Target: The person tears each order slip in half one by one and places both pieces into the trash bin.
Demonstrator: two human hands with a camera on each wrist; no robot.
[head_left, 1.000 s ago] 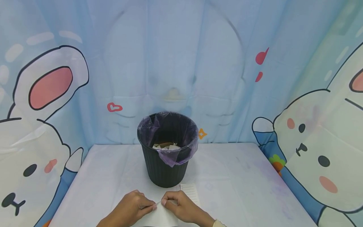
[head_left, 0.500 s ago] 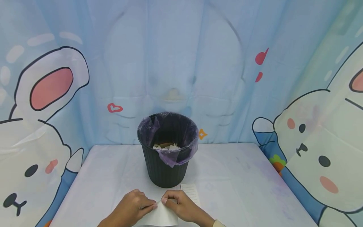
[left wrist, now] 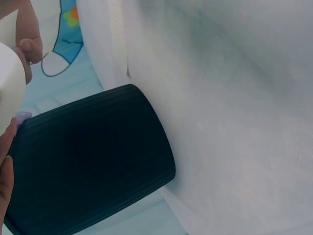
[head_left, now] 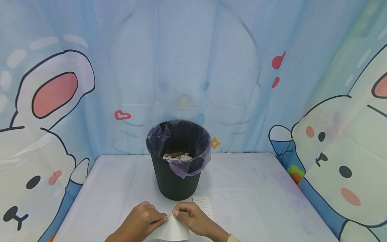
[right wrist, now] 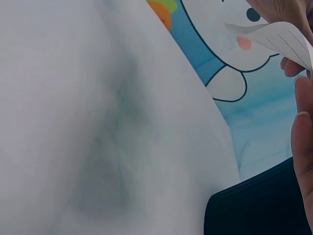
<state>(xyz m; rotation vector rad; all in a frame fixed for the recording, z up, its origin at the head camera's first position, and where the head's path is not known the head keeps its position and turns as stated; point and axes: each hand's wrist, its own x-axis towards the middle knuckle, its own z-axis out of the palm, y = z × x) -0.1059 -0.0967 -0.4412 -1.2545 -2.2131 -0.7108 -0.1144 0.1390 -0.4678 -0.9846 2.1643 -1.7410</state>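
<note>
Head view: nearest, on the near side of the bin [head_left: 178, 186], a white paper sheet [head_left: 173, 230] is being held up by its top edge, its lower part bowing; whether it is touching the table [head_left: 257, 195] cannot be told. The left hand [head_left: 140, 218] is pinching that edge between thumb and curled fingers. The right hand [head_left: 195, 220] is pinching it just beside, thumb against forefinger. The right wrist view is showing ruled lines on one face. By judgement, the sheet is looking light, limp, easily creased and torn, with little tendency to slip; the top edge, taken between fingertips set close together, is offering the surest hold.

Farther on, a lined slip [head_left: 202, 203] is lying just off the bin's near right foot, partly hidden behind the right hand. The bin is standing upright, a purple liner [head_left: 183, 169] hanging over its rim and pale scraps [head_left: 176, 156] lying inside. Behind the bin, a printed blue curtain [head_left: 184, 50] is hanging.
</note>
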